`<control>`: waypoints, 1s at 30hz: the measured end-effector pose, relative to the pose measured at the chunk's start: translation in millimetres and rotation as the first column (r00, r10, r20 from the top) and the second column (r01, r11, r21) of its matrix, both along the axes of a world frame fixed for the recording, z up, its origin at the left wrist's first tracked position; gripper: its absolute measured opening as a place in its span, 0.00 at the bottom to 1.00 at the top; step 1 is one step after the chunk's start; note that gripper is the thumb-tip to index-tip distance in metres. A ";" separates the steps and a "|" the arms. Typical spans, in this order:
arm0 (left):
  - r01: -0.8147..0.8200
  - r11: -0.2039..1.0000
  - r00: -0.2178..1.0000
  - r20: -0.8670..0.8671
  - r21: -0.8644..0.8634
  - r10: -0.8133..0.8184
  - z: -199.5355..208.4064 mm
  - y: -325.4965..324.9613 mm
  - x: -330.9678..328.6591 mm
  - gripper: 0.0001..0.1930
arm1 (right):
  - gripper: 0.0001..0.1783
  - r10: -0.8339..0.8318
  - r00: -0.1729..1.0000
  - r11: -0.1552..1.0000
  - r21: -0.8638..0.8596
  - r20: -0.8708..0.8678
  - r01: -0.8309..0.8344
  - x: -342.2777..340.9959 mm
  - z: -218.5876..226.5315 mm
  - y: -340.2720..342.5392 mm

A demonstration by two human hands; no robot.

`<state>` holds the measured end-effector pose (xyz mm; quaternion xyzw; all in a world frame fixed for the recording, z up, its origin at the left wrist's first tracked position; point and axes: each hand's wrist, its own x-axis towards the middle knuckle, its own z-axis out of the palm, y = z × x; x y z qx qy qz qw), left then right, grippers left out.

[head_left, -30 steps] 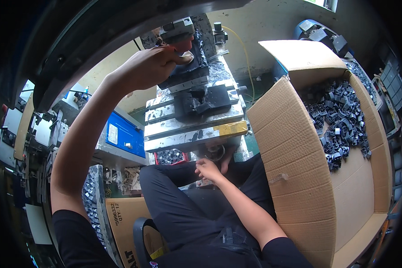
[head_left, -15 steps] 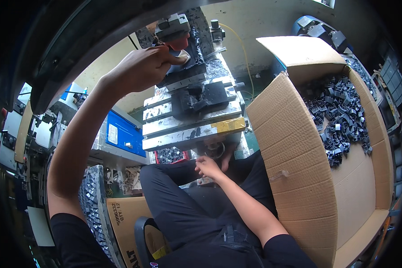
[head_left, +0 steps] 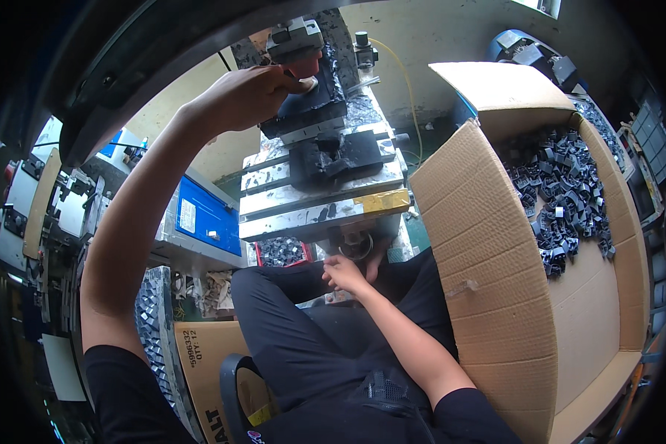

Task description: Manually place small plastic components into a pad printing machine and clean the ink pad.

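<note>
My left hand (head_left: pixel 253 95) is raised beside the head of a bench machine, its fingers closed. What they grip is hidden by the hand and the dark tool block. Just above the fingertips is a red part (head_left: pixel 304 65) under a grey metal clamp block (head_left: pixel 294 41). Below stands a black fixture (head_left: pixel 337 159) with a central recess, fixed on the slotted metal machine table (head_left: pixel 303 223). My right hand (head_left: pixel 345 274) rests low between my thighs, in front of the table's underside. Its fingers are loosely bent and apart, with nothing visible in them.
At right, a large open cardboard box (head_left: pixel 488 296) contains many small black parts (head_left: pixel 566 200). Under the table sits a red tray (head_left: pixel 307 254) of small parts. A blue-lidded cabinet (head_left: pixel 207 218) and another carton (head_left: pixel 207 355) stand to the left.
The view has shifted slightly. My left hand stays at the machine head, its wrist turned a little and fingers nearer the red part. The right hand is nearly unchanged.
</note>
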<state>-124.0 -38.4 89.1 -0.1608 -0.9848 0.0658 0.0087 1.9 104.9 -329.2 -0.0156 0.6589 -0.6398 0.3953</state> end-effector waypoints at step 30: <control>-0.054 0.998 0.994 0.099 0.022 0.051 -0.9 12.0 14.4 0.20 | 0.19 -0.041 0.999 0.999 0.009 0.014 0.041 -4.6 3.8 8.5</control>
